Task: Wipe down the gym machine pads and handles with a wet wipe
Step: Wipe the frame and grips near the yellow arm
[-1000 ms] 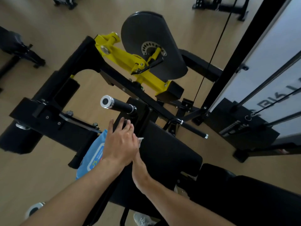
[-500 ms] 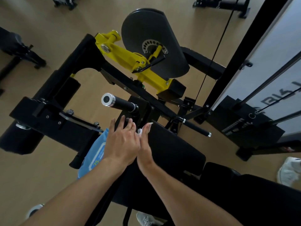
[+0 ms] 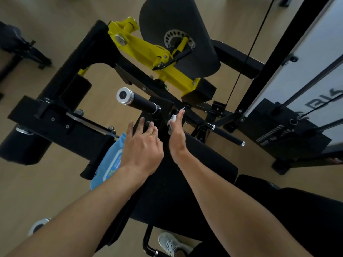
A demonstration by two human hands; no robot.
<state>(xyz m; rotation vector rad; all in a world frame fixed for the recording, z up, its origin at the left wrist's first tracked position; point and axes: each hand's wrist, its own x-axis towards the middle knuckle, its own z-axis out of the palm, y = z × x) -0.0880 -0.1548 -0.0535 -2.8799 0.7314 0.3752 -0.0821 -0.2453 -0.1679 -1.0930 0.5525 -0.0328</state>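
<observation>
The black seat pad [image 3: 200, 175] of the gym machine runs under both my forearms. At the pad's front end, my right hand [image 3: 177, 136] lies edge-on, its straight fingers pressing a crumpled white wet wipe [image 3: 171, 121] against the black upright bracket [image 3: 163, 106]. My left hand [image 3: 143, 145] rests beside it with fingers spread on the bracket's base and holds nothing. A black handle with a chrome cap [image 3: 137, 102] sticks out left of the bracket. A thinner black handle [image 3: 228, 136] points right. My right thumb is hidden.
A blue wet wipe pack [image 3: 111, 162] lies left of the seat, partly under my left wrist. A yellow lever arm [image 3: 148, 52] and round black cover [image 3: 176, 30] stand ahead. Left is a black roller pad [image 3: 24, 147], right the weight stack [image 3: 297, 127]. A grey shoe [image 3: 172, 243] is below.
My right hand has slid forward along the seat with the wipe, from beside my left palm up to the bracket. My left hand has stayed nearly in place.
</observation>
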